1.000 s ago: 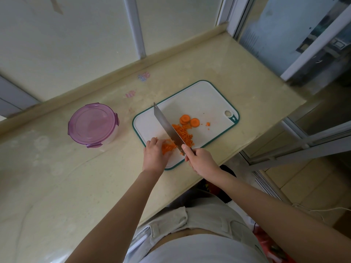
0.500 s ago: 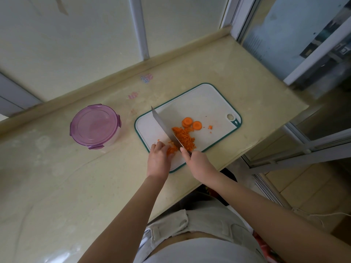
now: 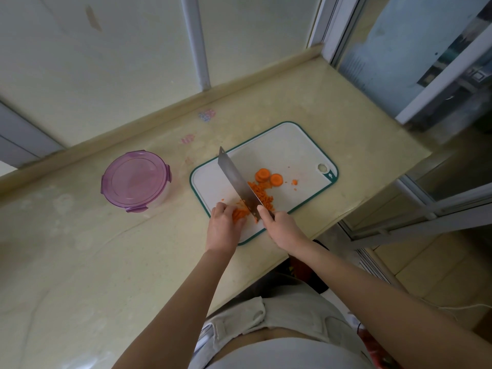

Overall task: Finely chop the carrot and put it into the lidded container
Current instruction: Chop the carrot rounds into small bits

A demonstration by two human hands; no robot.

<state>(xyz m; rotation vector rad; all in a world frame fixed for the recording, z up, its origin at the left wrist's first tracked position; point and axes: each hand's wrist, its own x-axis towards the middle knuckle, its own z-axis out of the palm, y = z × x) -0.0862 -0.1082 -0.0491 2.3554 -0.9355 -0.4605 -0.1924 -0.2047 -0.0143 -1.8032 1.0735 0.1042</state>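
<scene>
A white cutting board (image 3: 287, 147) with a green rim lies on the beige counter. On it sit a heap of chopped carrot (image 3: 262, 195) and two round carrot slices (image 3: 269, 177). My right hand (image 3: 281, 226) grips the handle of a cleaver (image 3: 238, 183), whose blade stands across the board. My left hand (image 3: 223, 226) holds down a bunch of carrot strips (image 3: 239, 213) with curled fingers, right beside the blade. A round container with a purple lid (image 3: 134, 179) stands shut, to the left of the board.
The counter (image 3: 80, 262) ends at a raised ledge and glass panels at the back. Its right edge drops off beyond the board, toward a sliding door frame (image 3: 426, 217). A small carrot crumb (image 3: 294, 182) lies near the board's hanging hole.
The cleaver blade has shifted slightly with the chopping strokes. Both hands stay at the board's near edge. The view has drifted a little.
</scene>
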